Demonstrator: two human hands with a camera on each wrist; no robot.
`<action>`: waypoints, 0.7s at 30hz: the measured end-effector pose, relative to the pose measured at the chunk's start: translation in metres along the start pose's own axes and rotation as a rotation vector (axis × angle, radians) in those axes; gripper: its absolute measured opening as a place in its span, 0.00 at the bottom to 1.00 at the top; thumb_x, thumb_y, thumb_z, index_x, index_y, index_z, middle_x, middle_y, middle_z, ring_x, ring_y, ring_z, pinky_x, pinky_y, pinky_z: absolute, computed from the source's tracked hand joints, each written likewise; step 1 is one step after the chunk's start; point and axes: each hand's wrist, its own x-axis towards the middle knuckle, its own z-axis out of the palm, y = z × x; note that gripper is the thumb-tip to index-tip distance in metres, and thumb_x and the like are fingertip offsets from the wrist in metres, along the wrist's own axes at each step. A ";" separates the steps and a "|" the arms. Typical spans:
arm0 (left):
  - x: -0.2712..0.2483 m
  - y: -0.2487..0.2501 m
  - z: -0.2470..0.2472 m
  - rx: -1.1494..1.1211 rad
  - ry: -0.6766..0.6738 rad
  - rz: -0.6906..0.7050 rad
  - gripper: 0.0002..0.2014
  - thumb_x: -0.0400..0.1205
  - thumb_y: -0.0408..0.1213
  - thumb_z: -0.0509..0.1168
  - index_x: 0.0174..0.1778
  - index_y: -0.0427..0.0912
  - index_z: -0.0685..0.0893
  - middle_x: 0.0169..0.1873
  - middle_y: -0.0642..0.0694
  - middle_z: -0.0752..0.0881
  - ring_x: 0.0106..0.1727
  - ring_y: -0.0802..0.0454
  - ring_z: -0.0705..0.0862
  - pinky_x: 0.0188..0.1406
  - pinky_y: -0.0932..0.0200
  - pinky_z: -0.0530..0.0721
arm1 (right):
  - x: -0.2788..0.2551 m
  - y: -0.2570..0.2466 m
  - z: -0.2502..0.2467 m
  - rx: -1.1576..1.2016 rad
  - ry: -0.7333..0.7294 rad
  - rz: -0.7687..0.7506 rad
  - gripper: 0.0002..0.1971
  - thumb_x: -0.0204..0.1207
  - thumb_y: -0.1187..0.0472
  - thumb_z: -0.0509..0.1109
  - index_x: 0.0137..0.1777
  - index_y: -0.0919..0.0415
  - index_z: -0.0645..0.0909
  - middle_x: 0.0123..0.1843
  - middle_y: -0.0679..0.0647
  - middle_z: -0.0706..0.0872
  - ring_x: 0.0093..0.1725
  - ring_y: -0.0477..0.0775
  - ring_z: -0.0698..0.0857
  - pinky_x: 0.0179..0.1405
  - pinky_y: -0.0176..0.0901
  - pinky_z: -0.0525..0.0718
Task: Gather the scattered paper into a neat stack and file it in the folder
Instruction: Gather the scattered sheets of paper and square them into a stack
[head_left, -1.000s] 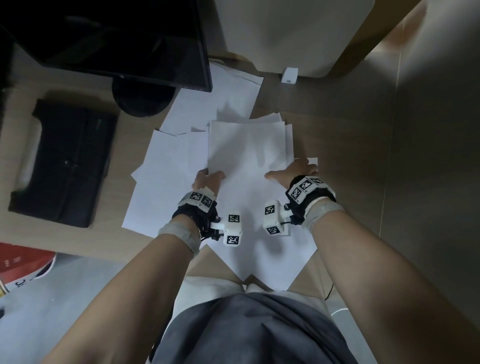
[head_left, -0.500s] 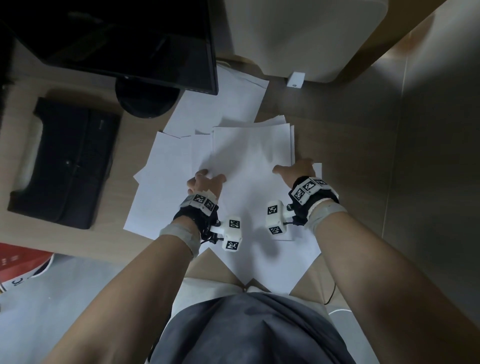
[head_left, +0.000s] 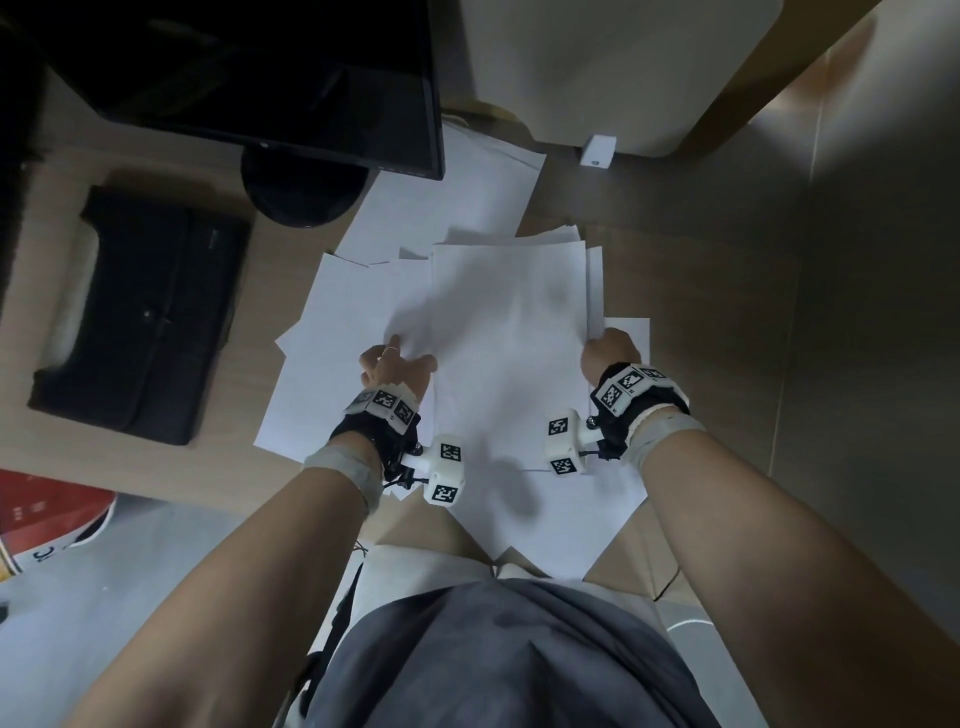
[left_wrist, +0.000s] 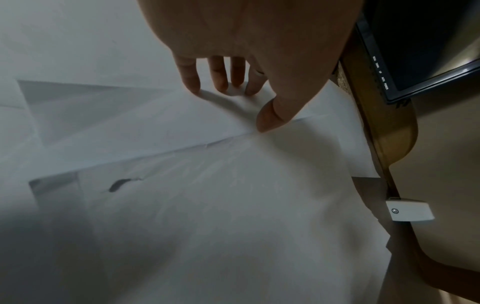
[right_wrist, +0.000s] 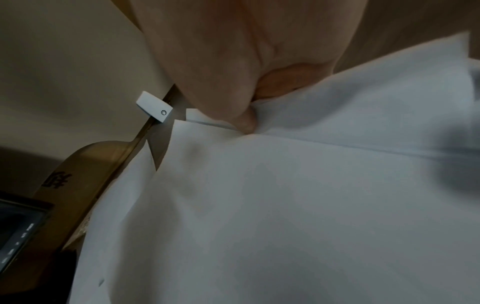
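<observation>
Left hand (head_left: 397, 366) flat-fingered on loose white paper sheets (head_left: 506, 332), right hand (head_left: 609, 349) pinching their right edge at the wooden desk's (head_left: 691, 291) middle; squeezing inward risks buckling sheets.

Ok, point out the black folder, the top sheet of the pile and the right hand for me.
black folder (head_left: 140, 317), head view, middle of its cover.
top sheet (head_left: 506, 322), head view, bare centre of the page.
right hand (head_left: 609, 349), head view, back of the hand at the sheet's right edge.
</observation>
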 end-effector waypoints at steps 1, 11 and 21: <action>0.001 -0.001 -0.002 0.003 -0.014 -0.001 0.36 0.77 0.42 0.67 0.83 0.50 0.64 0.76 0.49 0.60 0.75 0.42 0.67 0.75 0.47 0.67 | -0.001 -0.002 0.001 -0.014 -0.007 -0.003 0.17 0.85 0.66 0.56 0.69 0.72 0.77 0.69 0.67 0.82 0.67 0.68 0.81 0.61 0.50 0.79; 0.004 0.001 -0.014 -0.028 -0.091 0.003 0.38 0.76 0.43 0.69 0.83 0.50 0.64 0.76 0.47 0.59 0.74 0.42 0.71 0.75 0.46 0.71 | -0.017 -0.020 0.022 -0.065 -0.101 -0.040 0.13 0.86 0.67 0.55 0.57 0.74 0.80 0.68 0.67 0.82 0.65 0.67 0.81 0.55 0.49 0.78; 0.017 -0.001 -0.025 -0.128 -0.079 -0.069 0.36 0.76 0.44 0.69 0.81 0.46 0.65 0.74 0.41 0.64 0.69 0.38 0.73 0.61 0.51 0.74 | -0.032 -0.032 0.030 0.083 0.006 0.023 0.27 0.82 0.43 0.60 0.63 0.68 0.81 0.64 0.64 0.86 0.59 0.66 0.85 0.48 0.47 0.77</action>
